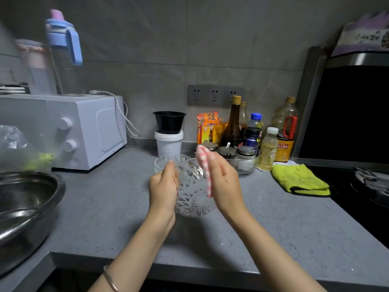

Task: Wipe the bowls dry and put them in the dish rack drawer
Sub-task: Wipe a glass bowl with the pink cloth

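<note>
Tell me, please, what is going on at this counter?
A person is wiping a cut-glass bowl dry over the grey counter. The left hand grips the bowl's side and holds it tilted, while the right hand holds a pink checked cloth at its rim. A second glass bowl stands just behind on the counter. No dish rack drawer is in view.

I see a grey tiled wall [136,49] filling the top of the frame, with a row of three sockets [214,95] at centre. A grey speckled counter [105,207] runs across the lower half. A white microwave [84,131] stands on it at left. At right I have a dark hood [347,112] above a black hob [345,199]. Light is dim and even.
</note>
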Tool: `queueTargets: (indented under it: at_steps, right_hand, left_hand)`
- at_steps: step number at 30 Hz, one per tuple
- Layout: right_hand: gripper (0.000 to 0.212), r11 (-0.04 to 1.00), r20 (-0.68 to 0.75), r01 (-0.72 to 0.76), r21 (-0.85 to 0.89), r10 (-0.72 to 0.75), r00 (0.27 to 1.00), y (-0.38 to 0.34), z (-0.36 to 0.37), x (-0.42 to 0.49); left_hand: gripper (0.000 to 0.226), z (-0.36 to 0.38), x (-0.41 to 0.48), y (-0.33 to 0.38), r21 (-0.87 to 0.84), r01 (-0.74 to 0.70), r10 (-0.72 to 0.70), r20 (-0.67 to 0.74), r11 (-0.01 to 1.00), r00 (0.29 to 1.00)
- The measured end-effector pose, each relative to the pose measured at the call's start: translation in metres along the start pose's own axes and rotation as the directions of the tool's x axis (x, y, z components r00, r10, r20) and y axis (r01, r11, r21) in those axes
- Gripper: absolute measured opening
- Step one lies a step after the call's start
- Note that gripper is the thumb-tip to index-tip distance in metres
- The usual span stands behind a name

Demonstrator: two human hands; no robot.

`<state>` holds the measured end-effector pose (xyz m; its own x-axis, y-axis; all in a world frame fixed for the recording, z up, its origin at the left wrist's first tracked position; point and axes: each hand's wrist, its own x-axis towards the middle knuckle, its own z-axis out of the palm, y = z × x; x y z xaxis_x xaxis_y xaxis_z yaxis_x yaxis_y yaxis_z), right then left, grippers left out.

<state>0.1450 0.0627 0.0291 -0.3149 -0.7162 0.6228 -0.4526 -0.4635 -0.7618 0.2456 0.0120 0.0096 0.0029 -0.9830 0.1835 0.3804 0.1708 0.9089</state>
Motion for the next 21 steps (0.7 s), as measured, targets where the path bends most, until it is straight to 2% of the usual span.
queueTargets:
  at_steps: [2, 4, 5, 7, 10, 12, 15, 17, 19, 21]
  right_hand:
    - [0.028, 0.931, 0.042, -0.265, 0.25, 0.263, 0.964, -0.001, -0.004, -0.001]
    - [0.034, 0.786, 0.1, -0.502, 0.361, 0.503, 0.858, -0.001, -0.004, -0.007]
    - [0.039, 0.739, 0.107, -0.564, 0.37, 0.569, 0.815, 0.003, -0.003, -0.009]
    - [0.043, 0.706, 0.083, -0.601, 0.373, 0.62, 0.78, 0.006, -0.003, -0.01]
    - [0.041, 0.729, 0.045, -0.565, 0.386, 0.597, 0.801, 0.003, -0.009, -0.002]
    - [0.044, 0.796, 0.035, -0.508, 0.329, 0.527, 0.849, 0.002, -0.015, 0.005]
    - [0.055, 0.93, 0.082, -0.348, 0.12, 0.34, 0.937, 0.003, -0.017, 0.01]
    - [0.06, 0.971, 0.131, -0.228, 0.072, 0.218, 0.967, 0.002, -0.015, 0.008]
    - [0.063, 0.983, 0.128, -0.167, 0.07, 0.157, 0.979, 0.002, -0.013, 0.005]
    - [0.059, 0.986, 0.085, -0.119, 0.117, 0.109, 0.99, 0.005, -0.011, 0.0]
  left_hand:
    - [0.023, -0.003, -0.001, 0.002, -0.044, -0.001, -0.001, -0.037, 0.999, 0.999]
    - [0.029, -0.006, 0.001, 0.002, -0.093, 0.006, -0.012, -0.066, 0.996, 0.998]
    - [0.037, -0.006, 0.0, 0.002, -0.113, 0.018, -0.026, -0.071, 0.993, 0.997]
    - [0.035, -0.005, -0.002, 0.003, -0.098, 0.052, -0.058, -0.061, 0.994, 0.996]
    - [0.036, -0.009, 0.001, 0.0, 0.013, 0.074, -0.074, -0.009, 0.997, 0.997]
    - [0.042, -0.012, 0.002, 0.005, 0.134, 0.031, -0.037, 0.043, 0.991, 0.998]
    - [0.051, -0.009, 0.0, 0.015, 0.261, -0.119, 0.071, 0.188, 0.958, 0.98]
    - [0.054, -0.005, -0.006, 0.018, 0.325, -0.23, 0.146, 0.263, 0.917, 0.954]
    - [0.058, -0.003, -0.009, 0.016, 0.379, -0.295, 0.201, 0.267, 0.877, 0.942]
    - [0.06, -0.004, -0.009, 0.012, 0.348, -0.272, 0.203, 0.223, 0.897, 0.953]
